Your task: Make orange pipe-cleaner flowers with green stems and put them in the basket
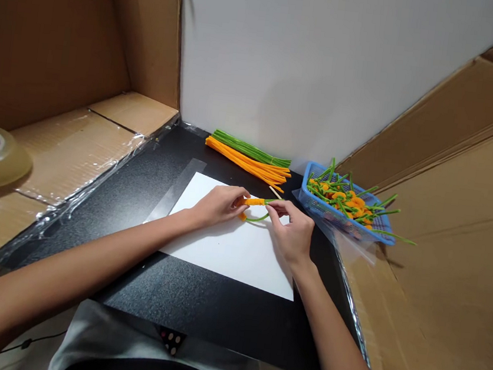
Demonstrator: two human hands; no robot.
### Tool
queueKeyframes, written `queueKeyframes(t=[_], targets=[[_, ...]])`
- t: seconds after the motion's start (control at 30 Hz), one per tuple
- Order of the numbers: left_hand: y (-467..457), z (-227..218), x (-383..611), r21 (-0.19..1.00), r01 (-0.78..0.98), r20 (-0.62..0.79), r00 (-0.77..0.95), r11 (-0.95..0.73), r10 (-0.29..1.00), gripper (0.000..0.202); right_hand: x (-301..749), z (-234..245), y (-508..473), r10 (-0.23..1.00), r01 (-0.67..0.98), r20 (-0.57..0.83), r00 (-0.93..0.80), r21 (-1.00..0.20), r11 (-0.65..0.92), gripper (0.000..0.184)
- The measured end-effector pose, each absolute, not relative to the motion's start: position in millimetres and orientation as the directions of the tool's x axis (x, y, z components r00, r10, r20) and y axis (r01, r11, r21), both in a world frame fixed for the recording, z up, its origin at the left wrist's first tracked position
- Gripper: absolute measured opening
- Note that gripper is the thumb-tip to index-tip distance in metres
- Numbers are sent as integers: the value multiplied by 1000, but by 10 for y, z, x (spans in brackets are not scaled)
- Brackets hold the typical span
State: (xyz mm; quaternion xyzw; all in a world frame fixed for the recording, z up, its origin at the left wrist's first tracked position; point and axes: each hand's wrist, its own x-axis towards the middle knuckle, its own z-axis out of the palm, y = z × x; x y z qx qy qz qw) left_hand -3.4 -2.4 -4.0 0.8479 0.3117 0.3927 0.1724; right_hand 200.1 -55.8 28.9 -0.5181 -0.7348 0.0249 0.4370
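Two pieces are joined: the orange pipe cleaner (pixel 254 202) and green pipe cleaner (pixel 257 219) are held just above the white paper sheet (pixel 229 254). The left hand (pixel 217 205) and right hand (pixel 291 231) both grip closed on the orange piece. A blue plastic basket (pixel 344 211) stands on the bench (pixel 197 304), to the right.

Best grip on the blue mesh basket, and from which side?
Take the near long rim of the blue mesh basket, coming from the person's side. That wall is straight and unobstructed, while the green pipe-cleaner stems overhang mainly the far and right edges, so a grip there should avoid snagging them.
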Motion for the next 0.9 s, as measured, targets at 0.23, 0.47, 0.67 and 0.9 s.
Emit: queueKeyframes(t=[0.23, 0.47, 0.67, 0.9], targets=[[-35, -91, 2, 443, 362, 654, 495, -820, 572, 6, 1993, 253, -553, 757, 743, 636, -149, -433, 510, 10], [-36, -79, -5, 431, 364, 674, 479, -826, 563, 7, 1978, 260, -552, 797, 735, 590, -127, -483, 475, 11], [-59, -64, -6, 577, 280, 669, 377, -767, 640, 14, 1993, 304, -546, 889, 719, 442, -116, -581, 382, 11], [-58, -59, -9, 633, 191, 667, 356, -750, 654, 17, 1931, 203, -550, 957, 545, 290, -24, -798, 255, 12]])
